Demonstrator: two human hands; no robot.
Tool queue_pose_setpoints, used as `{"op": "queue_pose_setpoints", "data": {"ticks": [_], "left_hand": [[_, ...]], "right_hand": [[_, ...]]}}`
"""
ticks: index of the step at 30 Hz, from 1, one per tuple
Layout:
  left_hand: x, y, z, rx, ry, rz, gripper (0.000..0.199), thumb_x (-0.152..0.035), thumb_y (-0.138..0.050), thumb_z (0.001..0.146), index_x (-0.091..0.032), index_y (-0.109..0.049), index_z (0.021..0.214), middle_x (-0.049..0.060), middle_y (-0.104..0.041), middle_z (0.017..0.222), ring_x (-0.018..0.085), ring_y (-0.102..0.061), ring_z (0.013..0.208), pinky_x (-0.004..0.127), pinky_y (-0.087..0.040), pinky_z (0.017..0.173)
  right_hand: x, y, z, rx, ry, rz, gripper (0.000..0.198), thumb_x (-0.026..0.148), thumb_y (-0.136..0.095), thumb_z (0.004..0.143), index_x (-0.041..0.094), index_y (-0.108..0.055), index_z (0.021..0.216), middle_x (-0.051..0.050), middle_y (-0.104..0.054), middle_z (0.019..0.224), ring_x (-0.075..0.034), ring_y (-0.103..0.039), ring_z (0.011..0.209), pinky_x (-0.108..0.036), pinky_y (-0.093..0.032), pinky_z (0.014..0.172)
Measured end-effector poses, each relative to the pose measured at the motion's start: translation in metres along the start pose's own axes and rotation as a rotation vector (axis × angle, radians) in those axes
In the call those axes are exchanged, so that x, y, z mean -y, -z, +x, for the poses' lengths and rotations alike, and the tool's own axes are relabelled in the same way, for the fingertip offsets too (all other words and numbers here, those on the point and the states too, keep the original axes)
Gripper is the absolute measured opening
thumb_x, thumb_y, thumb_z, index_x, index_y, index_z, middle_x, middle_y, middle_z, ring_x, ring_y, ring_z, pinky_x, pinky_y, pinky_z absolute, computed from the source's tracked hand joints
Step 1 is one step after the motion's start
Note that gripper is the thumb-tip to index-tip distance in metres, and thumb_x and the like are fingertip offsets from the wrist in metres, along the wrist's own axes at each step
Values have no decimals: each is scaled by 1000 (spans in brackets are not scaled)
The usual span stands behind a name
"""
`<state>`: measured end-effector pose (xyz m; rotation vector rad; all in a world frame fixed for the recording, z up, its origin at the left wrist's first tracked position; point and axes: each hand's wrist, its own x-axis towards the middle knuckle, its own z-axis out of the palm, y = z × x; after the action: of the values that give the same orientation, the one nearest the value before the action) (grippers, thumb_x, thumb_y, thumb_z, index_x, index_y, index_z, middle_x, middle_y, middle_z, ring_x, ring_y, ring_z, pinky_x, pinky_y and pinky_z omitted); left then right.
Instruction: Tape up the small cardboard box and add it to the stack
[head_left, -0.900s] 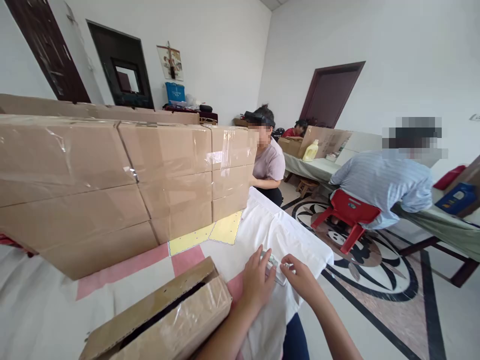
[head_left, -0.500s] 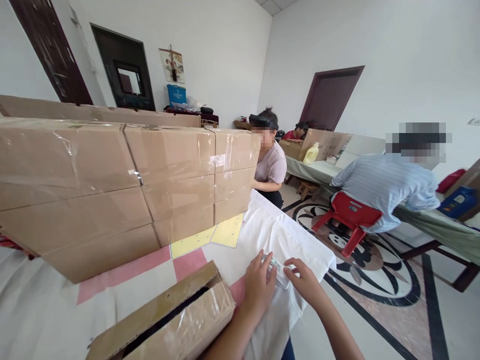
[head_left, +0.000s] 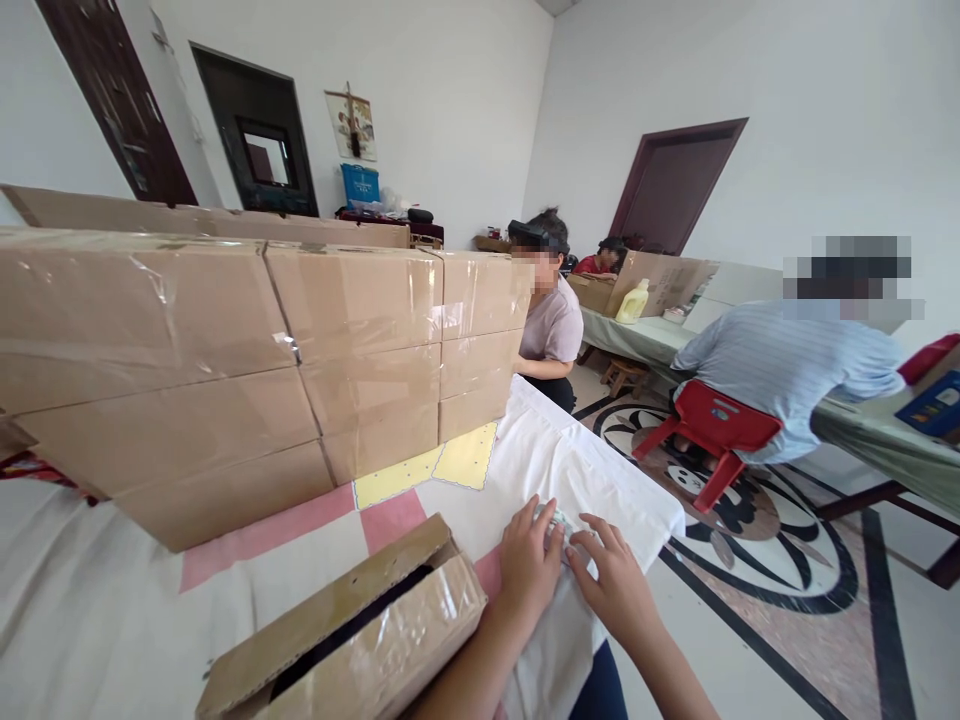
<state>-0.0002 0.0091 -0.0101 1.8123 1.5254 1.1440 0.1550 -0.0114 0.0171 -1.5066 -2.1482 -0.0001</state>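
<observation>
My left hand [head_left: 531, 558] rests near the table's right corner, its thumb and fingers curved around a small pale green-and-white item [head_left: 559, 519]. Most of that item is hidden by the fingers, so its kind cannot be made out. On its right side is my right hand [head_left: 609, 575], fingers bent and spread apart, the thumb and index tips close to the item. Whether those tips touch it is unclear. Beneath both hands lies a white cloth [head_left: 600, 480] covering the table.
A narrow cardboard box [head_left: 390, 620] with a slit opening lies left of my forearms. Behind it rises a wall of taped cartons [head_left: 360, 350]. Yellow patches [head_left: 465, 458] mark the cloth. One person [head_left: 555, 320] sits beyond; another is on a red chair [head_left: 720, 415].
My right hand has moved in closer to the small item and now covers more of it. My left hand stays around it. The view has shifted slightly.
</observation>
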Motion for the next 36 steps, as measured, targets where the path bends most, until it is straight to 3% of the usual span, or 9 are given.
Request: {"op": "queue_pose_setpoints", "data": {"ticks": [3, 8, 15, 21, 25, 27, 33, 36], "left_hand": [[1, -1, 0, -12, -6, 10, 43, -38, -44, 102, -32, -57, 142, 6, -52, 151, 27, -48, 140, 48, -41, 115], [-1, 0, 0, -2, -6, 36, 43, -38, -44, 102, -31, -58, 142, 6, -52, 151, 27, -49, 139, 48, -42, 115], [-2, 1, 0, 5, -14, 50, 43, -36, -44, 102, -30, -58, 142, 6, -53, 150, 27, -48, 140, 48, -42, 114], [-2, 1, 0, 11, 2, 40, 43, -38, -43, 102, -30, -57, 142, 6, -52, 151, 27, -48, 139, 48, -42, 114], [0, 0, -1, -1, -12, 37, 44, -38, -43, 102, -31, -56, 143, 6, -52, 151, 27, -47, 140, 48, -41, 115], [1, -1, -1, -2, -9, 35, 44, -37, -44, 101, -31, -56, 143, 6, -53, 151, 27, -48, 140, 48, -41, 115], [-1, 0, 0, -4, -14, 50, 44, -38, -44, 101, -30, -58, 142, 7, -54, 150, 28, -50, 138, 50, -43, 112], [-2, 1, 0, 3, -8, 64, 45, -39, -43, 101, -29, -57, 142, 8, -53, 151, 29, -50, 137, 50, -43, 111]], "right_hand": [[-3, -2, 1, -14, 9, 31, 23, 36, -46, 100, 25, -67, 99, -11, -62, 126, -30, -60, 115, -49, -53, 92], [-5, -2, 1, -58, -5, 16, 29, 37, -47, 99, 25, -61, 121, -12, -63, 126, -30, -61, 116, -48, -54, 92], [-4, 2, 3, -8, -61, -38, 23, 38, -49, 97, 28, -67, 107, -10, -61, 130, -29, -64, 111, -46, -57, 87], [-2, 6, 8, -115, -60, -12, 32, 41, -44, 100, 24, -56, 124, -14, -57, 134, -31, -58, 122, -48, -55, 93], [2, 9, 7, 65, -74, -89, 30, 45, -41, 101, 27, -63, 108, -11, -49, 145, -33, -58, 119, -49, -55, 84], [3, 9, 8, 76, -85, -90, 31, 46, -40, 102, 26, -64, 104, -12, -48, 146, -33, -57, 120, -49, -54, 86], [-3, 1, 19, 40, -180, -19, 29, 38, -38, 100, 23, -63, 100, -13, -59, 128, -32, -60, 113, -47, -51, 89], [-11, -1, 31, 107, -229, 84, 28, 34, -37, 97, 21, -61, 91, -14, -61, 119, -29, -60, 111, -44, -46, 96]]}}
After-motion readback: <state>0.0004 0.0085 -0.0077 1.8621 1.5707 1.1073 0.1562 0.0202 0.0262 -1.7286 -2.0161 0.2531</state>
